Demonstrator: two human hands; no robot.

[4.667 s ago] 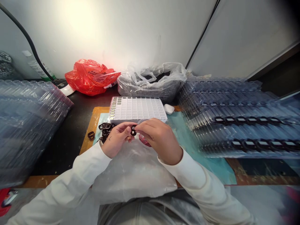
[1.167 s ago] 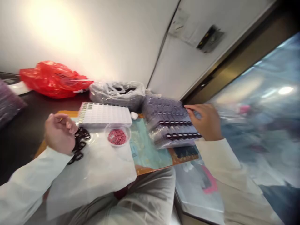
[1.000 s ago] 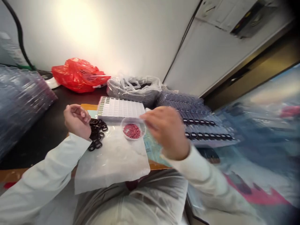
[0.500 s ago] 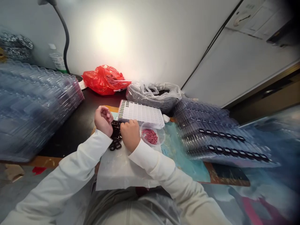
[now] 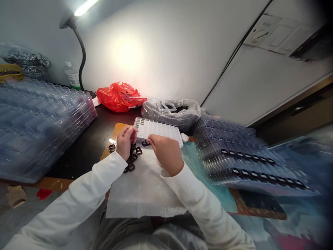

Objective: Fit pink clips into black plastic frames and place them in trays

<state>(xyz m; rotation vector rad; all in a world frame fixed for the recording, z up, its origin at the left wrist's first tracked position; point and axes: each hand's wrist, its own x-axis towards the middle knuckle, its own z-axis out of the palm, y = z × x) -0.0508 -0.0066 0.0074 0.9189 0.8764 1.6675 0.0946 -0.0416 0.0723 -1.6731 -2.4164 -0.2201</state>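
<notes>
My right hand (image 5: 166, 151) pinches a small black buckle (image 5: 145, 142) between thumb and fingertips, just in front of the white compartment tray (image 5: 158, 129). To its left, my left hand (image 5: 125, 141) is closed, thumb and fingers together beside a small pile of black buckles (image 5: 131, 161); whatever is between its fingertips is too small to make out. The pile lies on a whitish translucent sheet (image 5: 145, 191). One brown-black buckle (image 5: 111, 148) sits apart, left of my left hand. The tray has dark pieces in its left compartments.
Stacked clear plastic packs (image 5: 41, 128) stand at the left, and more packs with black buckles (image 5: 247, 156) at the right. Behind the tray are a red bag (image 5: 119, 97) and a clear bag (image 5: 171, 113). A lamp (image 5: 82, 52) rises at the back left.
My right hand has moved right, away from the pile, and now holds a buckle. It covers the dish of pink pieces seen earlier. My left hand has shifted right; the view has tilted up slightly.
</notes>
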